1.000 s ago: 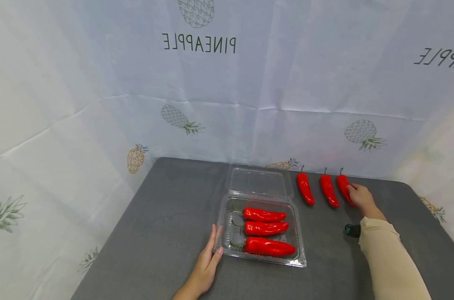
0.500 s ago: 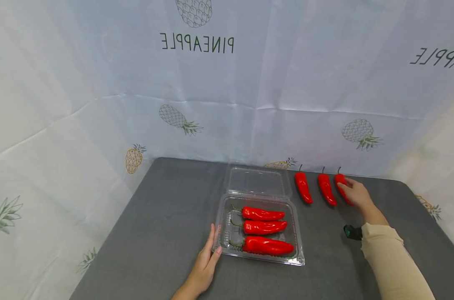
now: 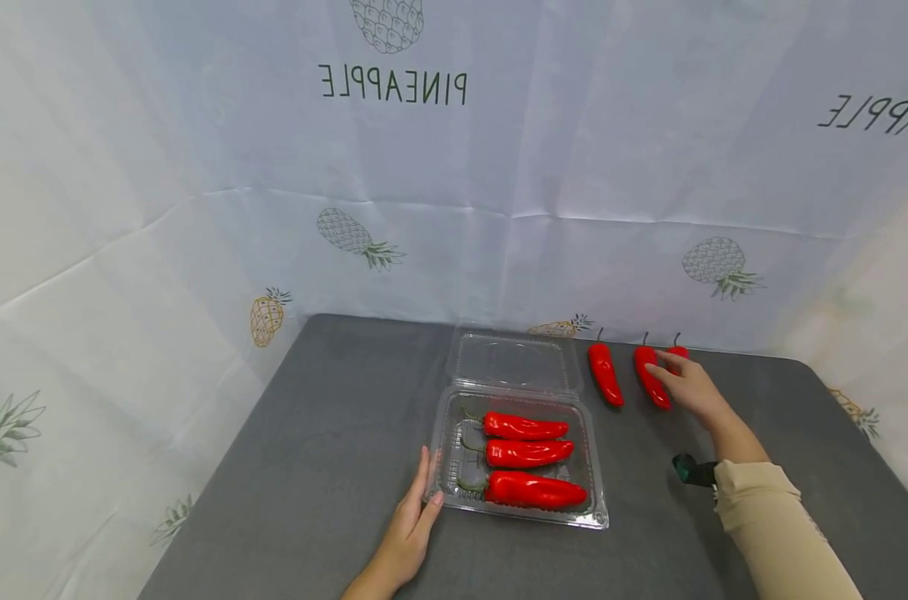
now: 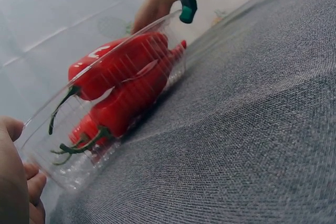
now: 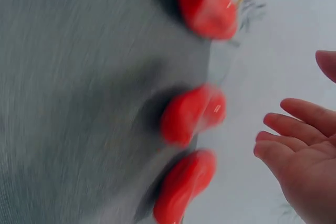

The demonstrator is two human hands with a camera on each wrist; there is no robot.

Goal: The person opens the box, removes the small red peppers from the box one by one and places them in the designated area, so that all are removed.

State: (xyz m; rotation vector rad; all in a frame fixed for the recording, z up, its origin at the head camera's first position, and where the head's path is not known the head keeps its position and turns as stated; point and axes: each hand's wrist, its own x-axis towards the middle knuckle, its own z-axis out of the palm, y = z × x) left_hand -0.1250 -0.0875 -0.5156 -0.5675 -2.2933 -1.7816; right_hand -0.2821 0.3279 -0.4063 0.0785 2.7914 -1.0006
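Observation:
My left hand (image 3: 405,533) holds the near left corner of a clear plastic container (image 3: 595,518), thumb at the rim and fingers along its left side. Three red peppers (image 3: 532,454) with green stems lie crosswise inside it, stems left. My right hand (image 3: 690,388) is over the loose peppers at the back right, fingertips in front of the middle pepper (image 3: 655,390). It partly hides the rightmost pepper (image 3: 677,352). In the right wrist view the hand's fingers (image 5: 302,124) are extended, with nothing between them. A third loose pepper (image 3: 606,375) lies further left.
The container's transparent lid (image 3: 516,362) is folded back towards the curtain (image 3: 454,167) behind the table. A grey cloth (image 3: 334,417) covers the tabletop. A dark strap with a green part (image 3: 692,470) sits at my right wrist.
My right hand has come off the rightmost pepper and moved left towards the middle one. The left hand stays at the container's corner, and the peppers keep their arrangement.

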